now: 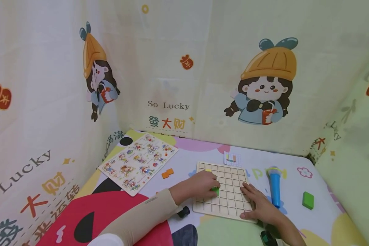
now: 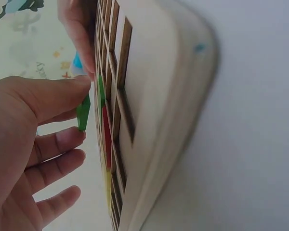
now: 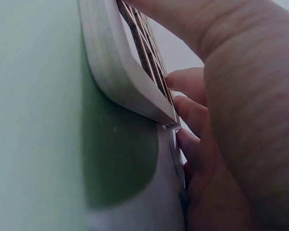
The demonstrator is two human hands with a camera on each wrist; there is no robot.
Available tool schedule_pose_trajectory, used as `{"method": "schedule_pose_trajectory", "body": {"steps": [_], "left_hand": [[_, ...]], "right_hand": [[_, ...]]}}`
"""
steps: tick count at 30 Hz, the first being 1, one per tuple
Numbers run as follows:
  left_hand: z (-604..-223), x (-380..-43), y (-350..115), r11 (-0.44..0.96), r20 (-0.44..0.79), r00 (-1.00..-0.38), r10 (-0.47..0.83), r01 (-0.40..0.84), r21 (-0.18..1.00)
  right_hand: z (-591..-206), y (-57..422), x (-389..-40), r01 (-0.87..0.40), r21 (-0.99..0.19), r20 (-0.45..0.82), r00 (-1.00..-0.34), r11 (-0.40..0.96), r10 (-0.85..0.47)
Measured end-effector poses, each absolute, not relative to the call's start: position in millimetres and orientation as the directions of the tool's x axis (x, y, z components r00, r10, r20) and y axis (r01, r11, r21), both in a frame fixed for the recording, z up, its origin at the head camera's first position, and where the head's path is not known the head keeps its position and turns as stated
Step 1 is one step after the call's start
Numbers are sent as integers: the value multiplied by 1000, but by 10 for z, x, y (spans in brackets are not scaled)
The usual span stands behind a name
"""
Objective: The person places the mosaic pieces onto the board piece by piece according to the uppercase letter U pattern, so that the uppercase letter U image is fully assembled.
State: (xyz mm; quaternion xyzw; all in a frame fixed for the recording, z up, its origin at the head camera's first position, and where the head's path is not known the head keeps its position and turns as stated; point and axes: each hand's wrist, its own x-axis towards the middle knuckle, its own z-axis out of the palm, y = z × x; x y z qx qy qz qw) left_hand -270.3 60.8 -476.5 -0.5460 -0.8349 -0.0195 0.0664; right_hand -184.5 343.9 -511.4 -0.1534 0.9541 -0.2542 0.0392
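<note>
A wooden grid board (image 1: 232,194) lies on the patterned tabletop in the head view. Over its left half, my left hand (image 1: 203,184) pinches a small green piece (image 2: 83,114) between thumb and index finger; the other fingers are spread in the left wrist view. Beyond that piece, a green piece (image 2: 101,91), a red piece (image 2: 106,132) and a yellow piece (image 2: 108,190) sit in the board's cells. My right hand (image 1: 259,203) rests along the board's right edge with fingers extended, its thumb near the front right corner.
A picture board (image 1: 135,176) with cartoon figures lies at the left, orange pieces (image 1: 167,173) beside it. Behind the grid board is a small pattern card (image 1: 236,160). A blue toy microphone (image 1: 275,188) and a green block (image 1: 308,200) lie to the right. Printed curtains (image 1: 209,136) surround the table.
</note>
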Motion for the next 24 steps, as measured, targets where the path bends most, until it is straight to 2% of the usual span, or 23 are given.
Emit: {"method": "schedule_pose_trajectory", "body": {"steps": [8, 13, 19, 24], "left_hand": [[-4767, -2755, 721, 414, 120, -404, 907, 907, -76], [-4805, -2753, 802, 417, 114, -409, 905, 908, -50], [-4825, -2716, 871, 446, 79, -445, 892, 895, 3], [-4835, -2712, 911, 444, 74, -443, 894, 896, -9]], "right_hand": [[-5142, 3440, -1853, -255, -503, -12, -954, 826, -301], [-5129, 3432, -1845, -265, -505, 0, -952, 821, -307], [-5104, 3418, -1839, -264, -510, -7, -950, 818, -311], [-5121, 3426, -1847, -258, -503, -8, -953, 825, -303]]}}
